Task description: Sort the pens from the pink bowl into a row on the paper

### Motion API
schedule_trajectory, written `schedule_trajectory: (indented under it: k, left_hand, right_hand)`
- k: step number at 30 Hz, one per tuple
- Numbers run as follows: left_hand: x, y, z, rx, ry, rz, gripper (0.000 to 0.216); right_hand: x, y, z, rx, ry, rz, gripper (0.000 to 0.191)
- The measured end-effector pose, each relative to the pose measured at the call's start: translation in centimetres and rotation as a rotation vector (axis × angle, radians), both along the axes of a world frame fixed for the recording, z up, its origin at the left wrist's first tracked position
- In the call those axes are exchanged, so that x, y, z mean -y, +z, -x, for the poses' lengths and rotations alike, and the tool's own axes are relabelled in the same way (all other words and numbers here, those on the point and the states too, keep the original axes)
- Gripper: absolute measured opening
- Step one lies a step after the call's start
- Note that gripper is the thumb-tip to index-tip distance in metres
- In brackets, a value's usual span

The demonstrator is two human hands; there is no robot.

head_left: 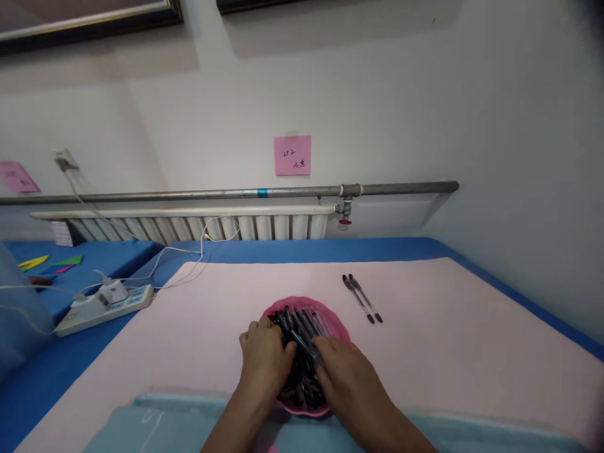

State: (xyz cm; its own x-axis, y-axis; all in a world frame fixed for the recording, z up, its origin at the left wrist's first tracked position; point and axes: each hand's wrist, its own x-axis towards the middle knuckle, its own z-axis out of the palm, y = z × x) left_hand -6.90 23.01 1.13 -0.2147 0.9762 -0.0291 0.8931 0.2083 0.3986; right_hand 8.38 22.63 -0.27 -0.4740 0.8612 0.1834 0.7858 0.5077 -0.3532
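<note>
A round pink basket with a scalloped rim holds a heap of black pen parts and clear pen barrels. My right hand is over the basket's right side, fingers closed on a pen that slants up to the left. Over the left side, my left hand has its fingers curled down among the black pieces, its thumb close to the pen; what it grips is hidden. Two capped pens lie side by side on the pink tabletop, beyond the basket to the right.
Pink sheeting covers the blue-edged table. A light blue cloth lies along the near edge. At left is a power strip with chargers and white cables. A radiator and pipe run along the wall.
</note>
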Motion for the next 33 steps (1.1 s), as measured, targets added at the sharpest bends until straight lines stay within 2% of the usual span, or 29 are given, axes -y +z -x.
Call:
schedule_trajectory:
  k: [7,12,14,18,20,25,33]
  left_hand:
    - [-0.4,-0.5,0.3,0.116,0.057,-0.048,0.012]
    - [-0.1,0.3,1.7,0.277,0.065,-0.110,0.015]
    - [0.1,0.9,2.3,0.455,0.075,-0.146,0.018]
    - [0.4,1.8,3.0,1.006,0.116,-0.186,0.018]
    - [0.5,2.0,3.1,1.119,0.116,-0.166,0.016]
    - [0.5,2.2,3.1,1.259,0.081,-0.092,0.014]
    - [0.5,1.8,3.3,1.248,0.114,0.022,0.024]
  right_hand:
    - [-0.3,-0.7,-0.3,-0.175,-0.003,0.015,0.024]
    - [-0.8,0.2,-1.0,-0.315,-0.058,-0.042,0.020]
    - [-1.0,0.8,-1.2,-0.403,-0.082,-0.058,0.021]
    - [-1.1,1.7,-1.4,-0.568,-0.146,-0.004,0.019]
    - [-1.1,1.8,-1.4,-0.614,-0.184,0.051,0.018]
    - [-1.0,2.1,-1.3,-0.685,-0.226,0.163,0.020]
    - [-0.8,2.5,-1.3,-0.716,-0.230,0.193,0.020]
